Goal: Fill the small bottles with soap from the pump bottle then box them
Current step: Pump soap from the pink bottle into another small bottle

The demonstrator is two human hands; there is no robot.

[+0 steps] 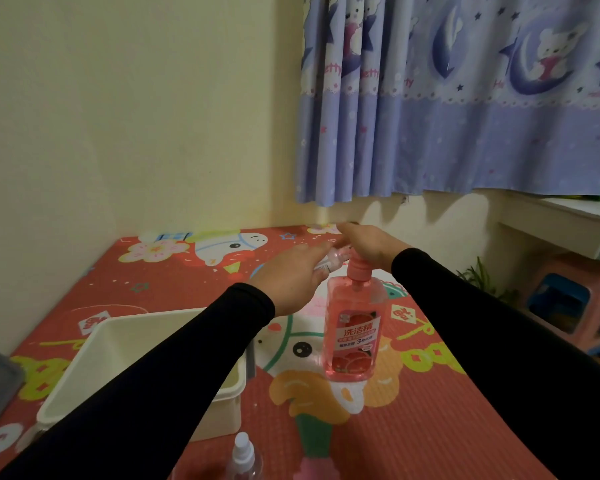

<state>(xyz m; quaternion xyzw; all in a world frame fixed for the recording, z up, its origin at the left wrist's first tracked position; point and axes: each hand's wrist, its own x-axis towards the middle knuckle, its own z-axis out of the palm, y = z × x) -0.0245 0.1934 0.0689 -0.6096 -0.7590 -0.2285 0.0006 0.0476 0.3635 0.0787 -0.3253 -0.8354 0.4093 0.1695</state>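
Pump bottle [354, 327], pink and translucent with a printed label, stands upright on the red cartoon-print mat [430, 410], with the right hand [368, 245] laid palm-down, fingers extended, on top of its pump head. Just left of the pump head, the left hand [291, 277] has its grip closed around a small clear bottle [331, 259], held tilted with its mouth toward the nozzle. Left of the pump bottle sits a white box [125, 358], and nearer the camera stands a small spray bottle [242, 457]
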